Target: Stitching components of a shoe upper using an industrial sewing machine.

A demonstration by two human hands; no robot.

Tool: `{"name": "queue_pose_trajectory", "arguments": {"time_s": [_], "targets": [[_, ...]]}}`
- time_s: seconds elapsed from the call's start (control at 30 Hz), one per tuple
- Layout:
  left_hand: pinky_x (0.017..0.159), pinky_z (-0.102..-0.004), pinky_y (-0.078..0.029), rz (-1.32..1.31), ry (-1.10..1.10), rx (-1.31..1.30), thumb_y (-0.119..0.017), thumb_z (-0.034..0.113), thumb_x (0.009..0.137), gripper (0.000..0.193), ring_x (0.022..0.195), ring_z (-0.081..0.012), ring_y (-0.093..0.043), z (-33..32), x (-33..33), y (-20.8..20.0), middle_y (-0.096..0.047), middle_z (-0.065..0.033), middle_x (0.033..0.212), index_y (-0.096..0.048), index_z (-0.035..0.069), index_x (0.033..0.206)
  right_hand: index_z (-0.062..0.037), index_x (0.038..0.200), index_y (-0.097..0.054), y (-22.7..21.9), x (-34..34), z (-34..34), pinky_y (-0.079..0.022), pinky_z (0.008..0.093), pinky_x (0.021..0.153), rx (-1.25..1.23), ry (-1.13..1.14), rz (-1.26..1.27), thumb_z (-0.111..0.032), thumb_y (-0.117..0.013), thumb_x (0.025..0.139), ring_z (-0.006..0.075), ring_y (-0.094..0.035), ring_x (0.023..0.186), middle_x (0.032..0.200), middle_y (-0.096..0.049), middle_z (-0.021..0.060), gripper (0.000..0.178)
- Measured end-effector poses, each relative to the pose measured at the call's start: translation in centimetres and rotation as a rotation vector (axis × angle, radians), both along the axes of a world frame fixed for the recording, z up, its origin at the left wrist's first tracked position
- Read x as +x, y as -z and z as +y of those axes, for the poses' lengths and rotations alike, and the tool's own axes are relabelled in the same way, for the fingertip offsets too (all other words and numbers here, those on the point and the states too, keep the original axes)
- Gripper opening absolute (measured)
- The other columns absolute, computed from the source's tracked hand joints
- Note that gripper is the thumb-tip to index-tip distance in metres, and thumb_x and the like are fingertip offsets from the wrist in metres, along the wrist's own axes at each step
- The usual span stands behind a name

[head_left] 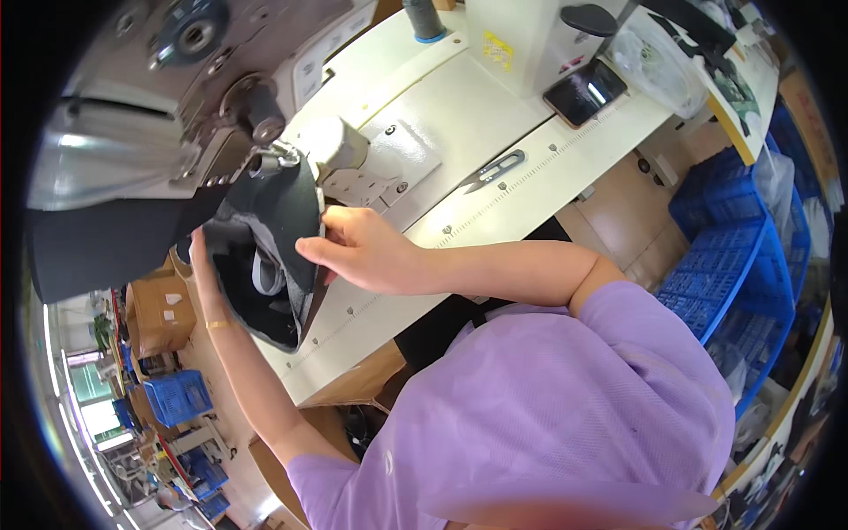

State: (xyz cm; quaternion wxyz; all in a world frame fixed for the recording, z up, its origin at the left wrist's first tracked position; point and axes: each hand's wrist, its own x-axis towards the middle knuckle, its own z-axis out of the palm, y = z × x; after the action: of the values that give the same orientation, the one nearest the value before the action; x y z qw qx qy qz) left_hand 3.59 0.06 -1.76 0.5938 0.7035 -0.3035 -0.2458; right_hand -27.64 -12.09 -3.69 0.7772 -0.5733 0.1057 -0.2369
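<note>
Nearest, the right hand pinches the right edge of a black fabric shoe upper with a grey lining, fingers closed on it. Just beyond, the left hand grips its far-left edge — fingers mostly hidden behind the cloth. The piece runs lengthwise up toward the grey sewing machine head — its tip under the needle. Farther off, metal thread snips lie on the white table.

Two hands, left and right, on one black cap; one sewing machine, one thread snips, one phone, one thread cone, three blue crates in sight
</note>
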Motion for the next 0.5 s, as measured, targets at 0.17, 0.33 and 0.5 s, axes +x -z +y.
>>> {"name": "queue_pose_trajectory", "arguments": {"time_s": [0.17, 0.33, 0.5], "targets": [[0.075, -0.0242, -0.047, -0.049, -0.129, -0.061, -0.061, 0.020, 0.087, 0.023, 0.082, -0.0119, -0.063, 1.0, 0.1, -0.4, -0.067, -0.0038, 0.092, -0.067, 0.000, 0.097, 0.0000, 0.087, -0.054, 0.6, 0.7, 0.4, -0.046, 0.0224, 0.055, 0.020, 0.021, 0.025, -0.026, -0.058, 0.092, 0.0045, -0.055, 0.065, 0.068, -0.054, -0.0018, 0.027], [0.074, -0.0252, -0.050, 0.055, 0.009, -0.094, -0.062, 0.014, 0.085, 0.017, 0.079, -0.0142, -0.065, 1.0, -0.6, -3.4, -0.068, -0.0075, 0.088, -0.067, -0.001, 0.091, -0.0007, 0.088, -0.055, 0.7, 0.2, 0.1, -0.052, 0.0243, 0.067, -0.005, -0.041, 0.088, -0.022, -0.056, 0.094, 0.0059, -0.058, 0.075, 0.079, -0.057, 0.0000, 0.023], [0.075, -0.0263, -0.051, 0.133, -0.059, -0.163, -0.061, 0.012, 0.086, 0.014, 0.081, -0.0148, -0.065, 1.6, -2.5, -4.0, -0.068, -0.0073, 0.091, -0.065, 0.000, 0.091, 0.0000, 0.093, -0.056, 0.7, 0.4, -0.3, -0.052, 0.0242, 0.071, 0.127, -0.057, 0.010, -0.021, -0.054, 0.095, 0.0068, -0.059, 0.076, 0.084, -0.060, 0.0018, 0.021]]}}
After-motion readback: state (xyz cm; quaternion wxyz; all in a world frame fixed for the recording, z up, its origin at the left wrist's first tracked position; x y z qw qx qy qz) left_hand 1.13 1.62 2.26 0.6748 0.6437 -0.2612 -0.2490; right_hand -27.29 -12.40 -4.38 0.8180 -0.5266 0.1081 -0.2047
